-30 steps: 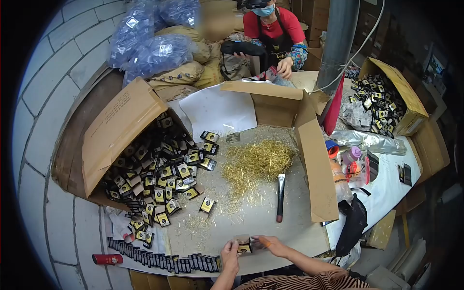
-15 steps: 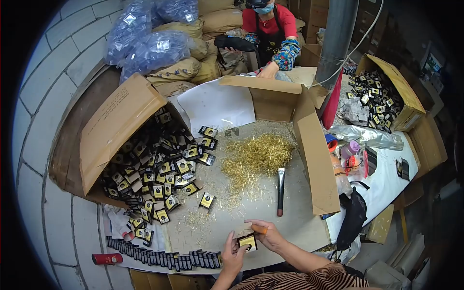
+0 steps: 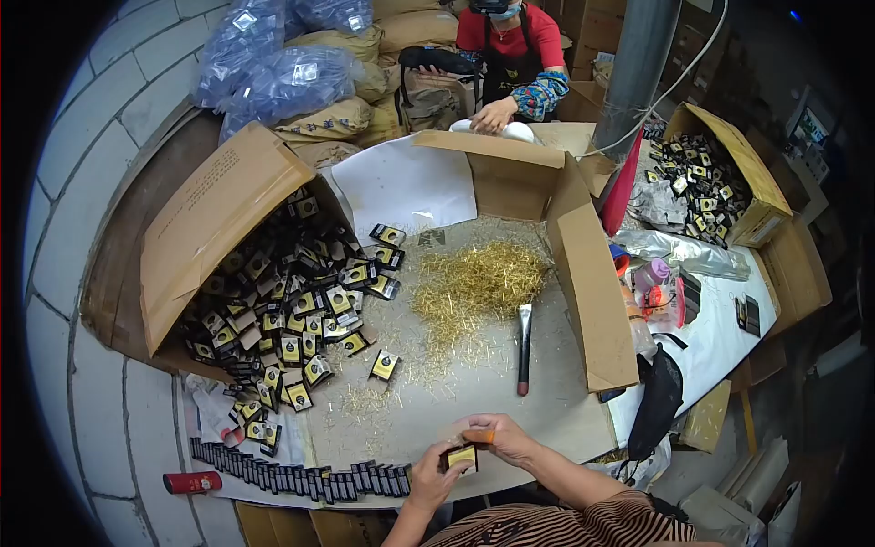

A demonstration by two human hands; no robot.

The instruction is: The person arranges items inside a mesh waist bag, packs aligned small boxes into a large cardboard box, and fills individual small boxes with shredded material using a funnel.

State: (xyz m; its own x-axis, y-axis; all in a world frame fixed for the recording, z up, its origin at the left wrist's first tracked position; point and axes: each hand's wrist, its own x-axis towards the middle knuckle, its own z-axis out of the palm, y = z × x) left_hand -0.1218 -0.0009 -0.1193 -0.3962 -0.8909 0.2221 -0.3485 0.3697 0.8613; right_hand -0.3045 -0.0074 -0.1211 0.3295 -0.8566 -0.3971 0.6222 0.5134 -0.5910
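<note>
The left hand (image 3: 430,476) is gripping a small black-and-yellow box (image 3: 462,456), its thumb pressing on the face and its fingers wrapping the side. The right hand (image 3: 499,439) is curling round the box's upper right corner, an orange cover (image 3: 479,437) sitting on one finger; whether it is pinching the box or only touching it, I cannot tell. The box is lying between the two hands, its yellow face turning toward the wearer, and is hovering near the close edge of the desk (image 3: 561,415).

That edge is curving just below the box. To the left, a row of similar boxes (image 3: 301,479) is standing along it, ending near the left wrist. Ahead, plain desk surface is stretching from the fingers up to the brush (image 3: 524,351), which is lying lengthwise with its dark handle pointing toward the wearer. More open surface is running right, as far as the cardboard wall (image 3: 592,296), which is closing off that side. Beyond, a heap of gold strips (image 3: 481,283) is spreading, with loose bits scattering toward the left. A single box (image 3: 385,366) is lying apart there, while a tipped carton (image 3: 223,223) is spilling many more boxes farther left.
</note>
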